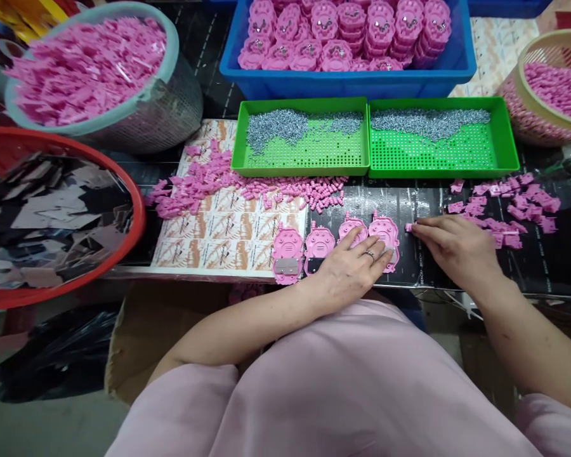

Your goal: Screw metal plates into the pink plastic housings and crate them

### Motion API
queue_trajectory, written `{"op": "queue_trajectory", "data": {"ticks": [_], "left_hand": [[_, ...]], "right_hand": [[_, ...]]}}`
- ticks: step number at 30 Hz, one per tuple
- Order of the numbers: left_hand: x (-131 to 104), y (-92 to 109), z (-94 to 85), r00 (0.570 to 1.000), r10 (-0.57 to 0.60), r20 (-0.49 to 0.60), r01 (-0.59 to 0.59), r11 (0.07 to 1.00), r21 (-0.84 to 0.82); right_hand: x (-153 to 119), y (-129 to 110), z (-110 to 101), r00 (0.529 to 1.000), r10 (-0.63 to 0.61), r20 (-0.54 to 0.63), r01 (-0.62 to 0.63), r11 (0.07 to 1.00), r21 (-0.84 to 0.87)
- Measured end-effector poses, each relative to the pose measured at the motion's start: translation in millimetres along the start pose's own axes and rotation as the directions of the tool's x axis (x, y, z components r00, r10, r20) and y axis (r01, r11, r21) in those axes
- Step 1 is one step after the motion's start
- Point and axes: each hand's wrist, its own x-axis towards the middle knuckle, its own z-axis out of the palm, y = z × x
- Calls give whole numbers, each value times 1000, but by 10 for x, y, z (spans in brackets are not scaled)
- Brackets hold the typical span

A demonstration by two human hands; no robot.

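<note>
Four-sided-looking toy shells stand in a row at the table's front edge: pink plastic casings with scalloped rims. The leftmost casing [288,254] carries a silvery rectangular plate, and the one beside it [320,244] a dark plate. My left hand [347,270] lies over the two right-hand casings, its fingers stretched out and touching the rightmost casing [383,230]. Its palm hides part of the row; a pale edge shows by the fingertips, too small to name. To the right, my right hand [459,247] pinches a small pink plastic part [409,226] just above the black tabletop.
Two green trays [299,170] of small screws sit behind the casings, before a blue bin [347,82] of stacked pink casings. Loose pink parts [509,216] lie at right, more at left. A red basket [136,209] of flat plates and a grey-green basket [174,57] stand left.
</note>
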Motion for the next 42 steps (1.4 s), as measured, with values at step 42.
{"op": "queue_trajectory", "data": {"ticks": [42], "left_hand": [[26, -87, -80, 998, -15, -65, 7, 992, -125]], "right_hand": [[325, 486, 75, 907, 396, -144, -419, 808, -414]]}}
